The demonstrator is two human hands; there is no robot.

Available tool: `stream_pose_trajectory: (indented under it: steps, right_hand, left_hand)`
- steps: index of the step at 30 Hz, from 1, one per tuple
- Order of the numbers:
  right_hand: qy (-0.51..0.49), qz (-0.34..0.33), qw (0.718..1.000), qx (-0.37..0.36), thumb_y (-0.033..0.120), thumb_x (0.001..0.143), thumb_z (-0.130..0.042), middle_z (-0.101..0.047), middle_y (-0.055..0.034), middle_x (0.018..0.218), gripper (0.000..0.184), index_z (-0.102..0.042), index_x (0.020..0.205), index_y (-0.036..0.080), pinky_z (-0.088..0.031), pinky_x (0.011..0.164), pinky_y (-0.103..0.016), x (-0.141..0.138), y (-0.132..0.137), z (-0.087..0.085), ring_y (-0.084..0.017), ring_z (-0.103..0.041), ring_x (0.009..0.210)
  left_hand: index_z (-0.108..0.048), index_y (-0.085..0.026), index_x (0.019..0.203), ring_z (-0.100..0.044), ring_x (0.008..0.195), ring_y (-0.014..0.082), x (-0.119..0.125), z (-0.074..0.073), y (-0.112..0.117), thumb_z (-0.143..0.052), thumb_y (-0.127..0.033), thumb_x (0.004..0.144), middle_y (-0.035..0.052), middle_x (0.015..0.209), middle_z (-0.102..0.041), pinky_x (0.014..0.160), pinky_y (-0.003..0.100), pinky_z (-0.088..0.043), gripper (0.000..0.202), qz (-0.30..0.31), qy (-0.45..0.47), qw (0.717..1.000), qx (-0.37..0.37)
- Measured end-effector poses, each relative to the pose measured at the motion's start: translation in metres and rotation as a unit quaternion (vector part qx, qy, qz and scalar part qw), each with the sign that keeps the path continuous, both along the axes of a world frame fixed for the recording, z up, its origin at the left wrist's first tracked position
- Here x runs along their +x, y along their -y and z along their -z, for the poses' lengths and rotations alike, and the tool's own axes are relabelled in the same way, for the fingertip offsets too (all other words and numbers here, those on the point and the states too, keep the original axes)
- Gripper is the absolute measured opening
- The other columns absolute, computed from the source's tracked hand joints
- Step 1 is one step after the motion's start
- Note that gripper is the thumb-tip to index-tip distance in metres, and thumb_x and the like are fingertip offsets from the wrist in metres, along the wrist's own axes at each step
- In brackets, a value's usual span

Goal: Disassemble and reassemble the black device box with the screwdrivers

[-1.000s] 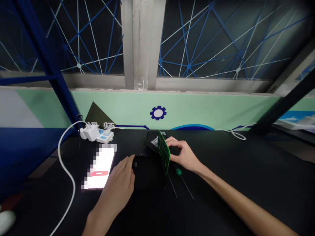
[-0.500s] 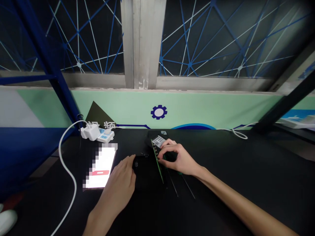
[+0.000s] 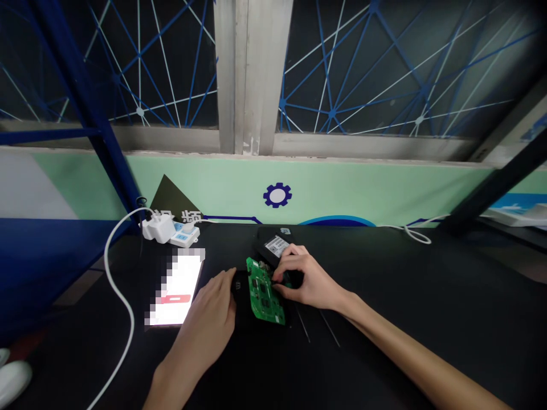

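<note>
My right hand (image 3: 301, 276) pinches the right edge of a green circuit board (image 3: 262, 296) between thumb and fingertips. The board is tilted, its chip side facing me, above a black plastic case (image 3: 240, 296). My left hand (image 3: 213, 310) is closed against the left side of that case, with the fingertips at its upper corner. Behind the board lies another black case part (image 3: 261, 239) with a white barcode label (image 3: 277, 245). Two thin metal shafts (image 3: 303, 324), which look like screwdrivers, stick out below my right hand; their handles are mostly hidden.
A lit phone-like screen (image 3: 182, 285), partly pixelated, lies left of my left hand. Behind it a white power strip (image 3: 184, 234) holds a plug (image 3: 158, 228), whose white cable (image 3: 107, 267) curves down the left side. A white mouse-like object (image 3: 15, 380) sits lower left.
The circuit board has turned from nearly edge-on to show its green face, leaning left over the case. My right hand has shifted slightly while pinching it; my left hand has stayed put.
</note>
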State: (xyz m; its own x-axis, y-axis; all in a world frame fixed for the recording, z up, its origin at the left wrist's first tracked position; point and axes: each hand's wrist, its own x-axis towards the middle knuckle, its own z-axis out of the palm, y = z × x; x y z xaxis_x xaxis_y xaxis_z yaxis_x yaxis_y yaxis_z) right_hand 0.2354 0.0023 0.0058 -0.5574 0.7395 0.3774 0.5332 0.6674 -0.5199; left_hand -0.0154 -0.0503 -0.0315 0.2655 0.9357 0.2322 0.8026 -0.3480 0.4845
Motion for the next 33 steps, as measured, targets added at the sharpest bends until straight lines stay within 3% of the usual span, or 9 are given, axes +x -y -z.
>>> stream_pose_trajectory:
  steps: [14,23,25,28,33]
  right_hand:
    - [0.065,-0.004,0.997,0.047,0.018,0.074,-0.076,-0.069,-0.0009,0.078,0.007,-0.072,0.079,0.021,-0.034,0.091,-0.043,-0.004,0.002,0.001,-0.022,-0.055,0.089]
    - [0.068,-0.003,0.995,0.074,0.019,0.075,-0.075,-0.067,-0.0017,0.082,0.007,-0.071,0.080,0.021,-0.035,0.089,-0.042,-0.003,0.004,0.000,-0.022,-0.054,0.089]
    - [0.048,0.028,0.993,0.100,0.021,0.077,-0.073,-0.066,-0.0032,0.087,0.006,-0.068,0.080,0.021,-0.037,0.086,-0.040,-0.004,0.004,0.001,-0.022,-0.055,0.087]
    - [0.019,0.133,0.981,0.141,0.025,0.082,-0.067,-0.065,-0.0066,0.098,0.008,-0.064,0.089,0.022,-0.040,0.081,-0.040,-0.005,0.003,0.002,-0.025,-0.055,0.091]
    - [0.069,0.282,0.945,0.150,0.049,0.080,-0.069,-0.061,-0.0139,0.121,0.051,-0.057,0.120,0.020,-0.043,0.088,-0.047,-0.006,-0.005,0.011,-0.034,-0.054,0.109]
  left_hand:
    - [-0.037,-0.018,0.151,-0.044,0.140,0.0283,0.002,-0.002,0.001,-0.028,-0.030,0.102,0.0115,0.151,-0.049,0.111,0.050,-0.041,0.052,-0.012,-0.027,0.999,-0.039]
    - [-0.039,-0.020,0.150,-0.046,0.138,0.0277,0.002,-0.001,0.000,-0.029,-0.030,0.102,0.0102,0.150,-0.051,0.110,0.047,-0.042,0.050,-0.011,-0.024,0.999,-0.025]
    - [-0.038,-0.019,0.150,-0.045,0.140,0.0276,0.002,-0.001,0.000,-0.029,-0.031,0.102,0.0100,0.150,-0.050,0.110,0.047,-0.042,0.051,-0.010,-0.028,0.999,-0.031]
    - [-0.037,-0.019,0.151,-0.042,0.141,0.0273,0.001,-0.001,0.000,-0.027,-0.032,0.102,0.0096,0.152,-0.048,0.111,0.048,-0.041,0.052,-0.010,-0.034,0.999,-0.041]
    - [-0.037,-0.018,0.151,-0.043,0.141,0.0270,0.001,0.001,0.000,-0.026,-0.033,0.102,0.0097,0.152,-0.049,0.112,0.047,-0.041,0.053,-0.012,-0.040,0.998,-0.035]
